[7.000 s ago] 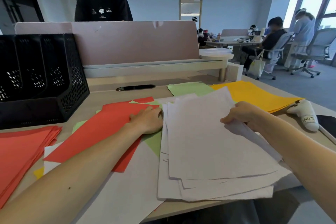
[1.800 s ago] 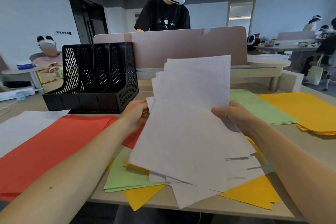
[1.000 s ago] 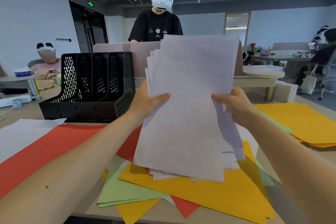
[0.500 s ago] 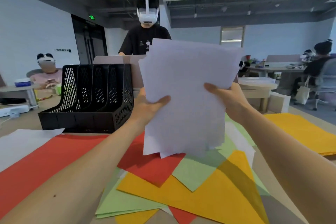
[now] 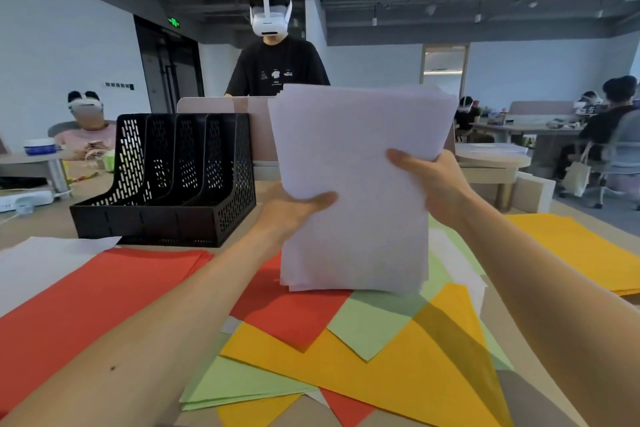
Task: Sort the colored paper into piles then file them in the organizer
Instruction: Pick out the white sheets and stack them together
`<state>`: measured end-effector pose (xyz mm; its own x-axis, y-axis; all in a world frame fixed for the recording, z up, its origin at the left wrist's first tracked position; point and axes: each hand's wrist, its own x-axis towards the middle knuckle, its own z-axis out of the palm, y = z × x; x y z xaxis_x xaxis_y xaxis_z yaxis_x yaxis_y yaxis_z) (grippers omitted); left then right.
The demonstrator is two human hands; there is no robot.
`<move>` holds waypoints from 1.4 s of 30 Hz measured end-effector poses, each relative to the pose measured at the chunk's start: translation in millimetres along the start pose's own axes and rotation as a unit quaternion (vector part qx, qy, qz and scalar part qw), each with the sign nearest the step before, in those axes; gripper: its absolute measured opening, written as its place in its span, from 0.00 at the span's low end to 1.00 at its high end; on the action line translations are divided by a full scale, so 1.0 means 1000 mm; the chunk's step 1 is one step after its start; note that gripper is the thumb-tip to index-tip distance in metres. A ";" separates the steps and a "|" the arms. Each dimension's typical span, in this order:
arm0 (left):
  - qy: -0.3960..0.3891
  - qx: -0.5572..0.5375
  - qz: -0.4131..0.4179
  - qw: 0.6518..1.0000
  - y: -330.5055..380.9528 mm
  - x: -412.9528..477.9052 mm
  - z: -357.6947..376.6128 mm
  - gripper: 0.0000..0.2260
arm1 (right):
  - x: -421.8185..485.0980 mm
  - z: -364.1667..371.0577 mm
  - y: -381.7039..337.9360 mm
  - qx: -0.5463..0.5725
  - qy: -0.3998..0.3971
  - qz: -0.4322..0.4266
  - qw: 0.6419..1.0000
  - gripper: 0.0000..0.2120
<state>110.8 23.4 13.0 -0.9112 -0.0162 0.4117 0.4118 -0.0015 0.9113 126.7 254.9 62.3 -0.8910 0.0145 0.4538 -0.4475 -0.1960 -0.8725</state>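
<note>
I judge sorting about half done: my left grip (image 5: 291, 210) and right grip (image 5: 433, 184) clasp the white stack (image 5: 353, 184) upright over mixed sheets (image 5: 346, 357) on the counter (image 5: 38, 224), red pile (image 5: 86, 295) and yellow pile (image 5: 571, 246) formed, organizer (image 5: 166, 184) apparently unfilled.

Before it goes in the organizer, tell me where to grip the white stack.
Grip the white stack at both long side edges, mid-height, from left and right, as the left hand and right hand do: it stands upright, loose sheets squared.
</note>
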 end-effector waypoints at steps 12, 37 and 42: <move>0.073 -0.008 -0.002 0.997 0.024 -0.006 -0.068 0.05 | -0.003 0.046 0.034 -0.119 -0.109 0.061 0.985 0.04; 0.237 0.524 -0.231 0.785 0.053 -0.118 -0.399 0.19 | -0.040 0.371 0.133 -0.087 -0.363 0.277 0.886 0.03; 0.279 0.574 -0.253 0.727 0.035 -0.111 -0.445 0.15 | -0.042 0.419 0.152 -0.087 -0.405 0.298 0.860 0.05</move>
<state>232.5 -419.4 -4.0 -0.6618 -0.7079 0.2467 -0.5492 0.6819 0.4831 128.5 -186.6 -13.5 -0.6515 -0.7399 -0.1675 0.0030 0.2183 -0.9759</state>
